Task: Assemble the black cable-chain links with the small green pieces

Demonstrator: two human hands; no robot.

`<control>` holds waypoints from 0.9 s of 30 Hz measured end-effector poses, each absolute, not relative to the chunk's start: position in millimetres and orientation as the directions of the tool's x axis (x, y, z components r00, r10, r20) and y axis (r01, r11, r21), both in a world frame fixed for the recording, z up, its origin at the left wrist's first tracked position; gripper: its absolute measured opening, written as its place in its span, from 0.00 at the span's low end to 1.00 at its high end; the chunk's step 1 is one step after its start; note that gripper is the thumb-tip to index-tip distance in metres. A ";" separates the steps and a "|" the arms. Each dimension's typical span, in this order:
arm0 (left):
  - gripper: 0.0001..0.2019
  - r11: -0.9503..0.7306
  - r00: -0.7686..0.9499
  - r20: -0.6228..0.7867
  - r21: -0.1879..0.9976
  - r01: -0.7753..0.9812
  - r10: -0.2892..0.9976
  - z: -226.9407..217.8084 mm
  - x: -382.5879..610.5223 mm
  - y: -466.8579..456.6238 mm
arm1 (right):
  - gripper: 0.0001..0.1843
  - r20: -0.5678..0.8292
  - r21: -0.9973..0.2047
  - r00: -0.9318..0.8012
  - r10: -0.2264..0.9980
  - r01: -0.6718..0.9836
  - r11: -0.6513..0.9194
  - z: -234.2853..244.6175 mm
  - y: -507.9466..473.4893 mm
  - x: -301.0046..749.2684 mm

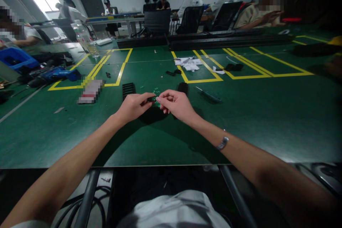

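Observation:
Over the green table, my left hand [135, 106] pinches a small dark piece [152, 98] between thumb and fingers. My right hand [177, 105] meets it from the other side, its fingertips closed at the end of that piece. Whether the right fingers hold something of their own is too small to tell. Just beyond the fingertips lie several small shiny green bits [156, 91]. A black slotted part [128, 90] rests behind my left hand. Another black part [183, 87] is partly hidden behind my right hand. Farther right lies a thin-tipped tool like a screwdriver [210, 95].
Yellow tape lines mark the green table [253, 121]. A pixelated box-like item [91, 91], a blue power tool [60, 74] and a blue bin [17, 58] are at left. White paper scraps [188, 63] and long black rails [229, 41] lie farther back. Other people sit beyond.

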State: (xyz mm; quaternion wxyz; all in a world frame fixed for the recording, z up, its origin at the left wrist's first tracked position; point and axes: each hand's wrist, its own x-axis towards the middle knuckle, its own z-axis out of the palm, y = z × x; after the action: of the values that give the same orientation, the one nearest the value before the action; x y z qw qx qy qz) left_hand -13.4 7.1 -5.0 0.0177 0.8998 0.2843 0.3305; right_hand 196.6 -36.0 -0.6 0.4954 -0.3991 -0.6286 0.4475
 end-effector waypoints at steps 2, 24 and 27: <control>0.14 -0.837 0.623 0.580 0.219 0.501 0.525 -4.6 -13.4 6.9 | 0.16 0.263 -0.959 -0.190 0.946 0.058 0.278 -0.7 -36.0 196.5; 0.14 -0.826 0.632 0.555 0.206 0.525 0.541 -4.5 -13.7 7.4 | 0.15 0.253 -0.959 -0.172 0.952 0.081 0.270 -0.7 -36.3 195.6; 0.14 -0.829 0.631 0.562 0.204 0.521 0.535 -4.9 -13.5 7.7 | 0.15 0.249 -0.961 -0.170 0.953 0.081 0.266 -0.7 -36.3 195.6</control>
State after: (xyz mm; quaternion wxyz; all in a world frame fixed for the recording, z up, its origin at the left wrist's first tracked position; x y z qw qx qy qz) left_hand -13.5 7.7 -4.9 0.0112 0.9030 0.2922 0.3147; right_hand 195.6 -36.3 -0.7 0.4933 -0.4141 -0.6241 0.4423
